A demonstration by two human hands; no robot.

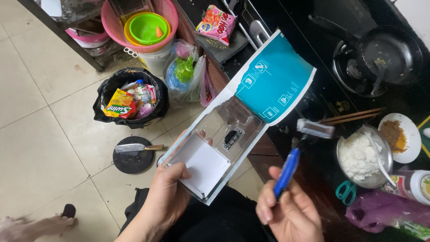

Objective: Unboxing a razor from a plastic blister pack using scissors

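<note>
Holding an opened clear plastic blister pack [219,148] with a peeled teal-and-white card backing in the left hand [168,197], the person gripped a blue-handled razor [291,163] in the right hand [289,213].

Both hands were closed around their things, the pack raised over the tiled floor [40,116] beside the dark counter [286,27], the razor's head up over the counter's edge. A metal bowl of white rice [363,157] sat just right of the razor, a black frying pan [387,51] farther back, and a black rubbish bin [132,101] stood on the floor.
</note>
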